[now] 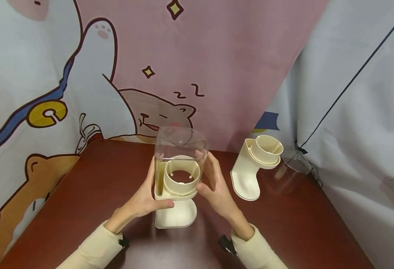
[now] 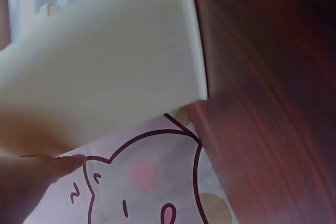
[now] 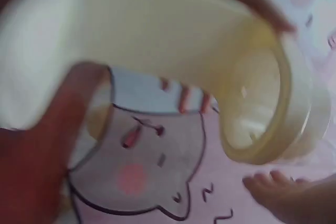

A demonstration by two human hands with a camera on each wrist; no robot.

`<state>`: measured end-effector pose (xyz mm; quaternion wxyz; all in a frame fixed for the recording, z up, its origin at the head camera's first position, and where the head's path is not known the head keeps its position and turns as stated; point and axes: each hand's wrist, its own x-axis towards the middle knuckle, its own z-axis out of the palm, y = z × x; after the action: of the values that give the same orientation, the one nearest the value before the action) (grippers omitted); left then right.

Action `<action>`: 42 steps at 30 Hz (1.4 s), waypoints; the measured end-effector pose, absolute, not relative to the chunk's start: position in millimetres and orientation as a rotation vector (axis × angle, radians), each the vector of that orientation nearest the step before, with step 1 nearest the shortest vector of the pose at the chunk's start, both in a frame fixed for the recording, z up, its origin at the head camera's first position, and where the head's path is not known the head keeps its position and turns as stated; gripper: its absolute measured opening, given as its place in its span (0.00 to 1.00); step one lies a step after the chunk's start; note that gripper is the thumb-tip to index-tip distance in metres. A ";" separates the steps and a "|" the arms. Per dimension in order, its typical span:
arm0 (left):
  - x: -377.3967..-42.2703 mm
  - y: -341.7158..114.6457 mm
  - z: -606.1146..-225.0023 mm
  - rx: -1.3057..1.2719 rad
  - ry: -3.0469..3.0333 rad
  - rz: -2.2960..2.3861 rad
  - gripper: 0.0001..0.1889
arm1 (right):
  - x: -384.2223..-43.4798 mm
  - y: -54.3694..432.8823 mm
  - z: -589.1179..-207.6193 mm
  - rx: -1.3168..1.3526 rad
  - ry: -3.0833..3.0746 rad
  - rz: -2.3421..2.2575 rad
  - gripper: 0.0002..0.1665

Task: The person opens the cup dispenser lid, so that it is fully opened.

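A cream plastic stand (image 1: 176,215) with a round ring on top and a rounded foot is between both hands, low over the table. A clear plastic container (image 1: 180,140) rises behind and above its ring. My left hand (image 1: 141,198) grips the stand's left side, thumb across the front below the ring. On the other side, my right hand (image 1: 218,192) holds the clear container, thumb beside the ring and fingers round the far side. The stand's smooth body (image 2: 115,51) fills much of the left wrist view; the ring's underside (image 3: 257,103) shows in the right wrist view.
A second cream stand (image 1: 245,179) of the same shape stands to the right on the dark red table (image 1: 116,168). Beside it lies another clear container (image 1: 295,162). A patterned curtain (image 1: 237,74) closes off the back and sides, with a black cord at the right corner.
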<state>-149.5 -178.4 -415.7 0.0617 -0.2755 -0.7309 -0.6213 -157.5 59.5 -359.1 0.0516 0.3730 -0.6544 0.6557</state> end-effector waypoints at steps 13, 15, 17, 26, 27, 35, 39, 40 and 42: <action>-161.9 -154.6 -423.8 -0.963 -2.186 -1.496 0.64 | -189.7 35.1 -332.0 1.312 -1.563 2.013 0.70; -163.7 -156.3 -423.6 -0.950 -2.161 -1.409 0.62 | -189.5 32.2 -330.7 1.333 -1.546 2.013 0.70; -164.8 -159.5 -424.2 -0.932 -2.137 -1.325 0.60 | -188.5 28.3 -329.8 1.331 -1.548 2.012 0.70; -165.0 -168.8 -428.5 -0.920 -2.139 -1.219 0.56 | -184.5 21.0 -329.9 1.314 -1.561 2.025 0.73; -165.6 -168.7 -428.6 -0.919 -2.138 -1.228 0.55 | -185.0 21.2 -330.1 1.313 -1.563 2.018 0.73; -171.0 -169.1 -434.2 -0.956 -2.118 -1.221 0.53 | -188.2 20.5 -335.6 1.319 -1.509 1.977 0.71; -170.3 -171.0 -437.9 -0.958 -2.117 -1.216 0.52 | -190.3 19.0 -336.8 1.350 -1.474 1.955 0.71; -170.2 -171.2 -438.4 -0.957 -2.115 -1.224 0.52 | -191.0 18.6 -337.3 1.355 -1.470 1.955 0.71; -170.4 -171.5 -438.8 -0.949 -2.116 -1.241 0.52 | -192.3 17.9 -338.5 1.357 -1.470 1.960 0.70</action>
<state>-170.4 -171.5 -438.8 0.2528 -0.3492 -0.7783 -0.4565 -192.3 17.9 -338.5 0.1698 0.4777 -0.5172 0.6896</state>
